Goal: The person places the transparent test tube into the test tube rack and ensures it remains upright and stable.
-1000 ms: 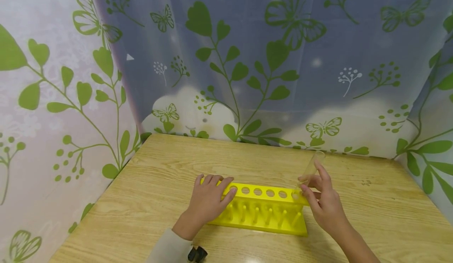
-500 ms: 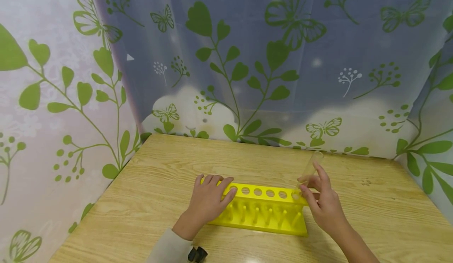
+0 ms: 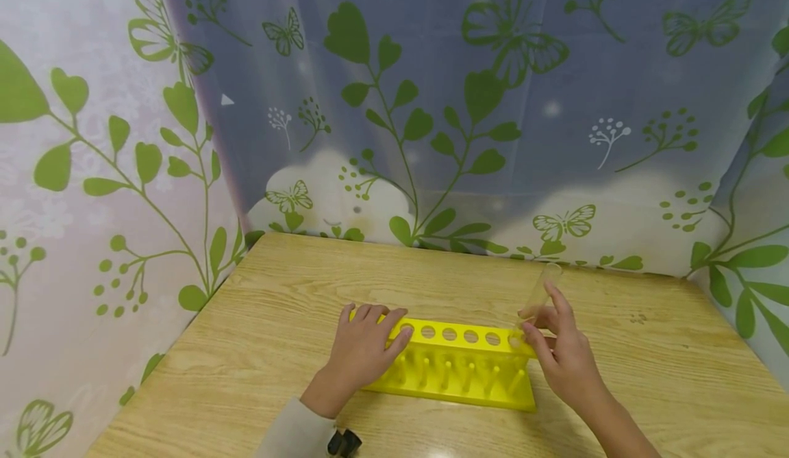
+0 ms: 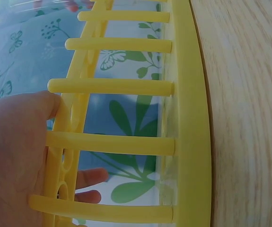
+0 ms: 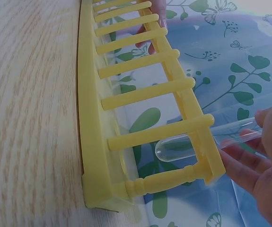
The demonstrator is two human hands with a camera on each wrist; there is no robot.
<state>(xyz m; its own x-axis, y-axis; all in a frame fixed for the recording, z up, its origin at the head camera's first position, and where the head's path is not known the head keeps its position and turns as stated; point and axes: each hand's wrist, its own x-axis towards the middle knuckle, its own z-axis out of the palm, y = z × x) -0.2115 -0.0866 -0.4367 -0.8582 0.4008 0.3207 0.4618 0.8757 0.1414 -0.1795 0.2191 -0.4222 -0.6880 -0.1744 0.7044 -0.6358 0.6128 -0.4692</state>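
A yellow test tube rack stands on the table, a row of holes along its top bar and a row of pegs in front. My left hand grips the left end of that bar, thumb on the near side and fingers reaching behind. At the other end, my right hand holds a clear test tube between thumb and fingers. The tube leans up to the right. In the right wrist view, the rounded bottom of the test tube pokes through the end hole, below the top bar and above the base.
The wooden table runs back to a printed cloth with leaves and butterflies. Similar cloth hangs at both sides. A small black object lies beside the left sleeve at the near edge of view.
The right hand and the top of the test tube have shifted very slightly left. The left hand and the rack have stayed still.
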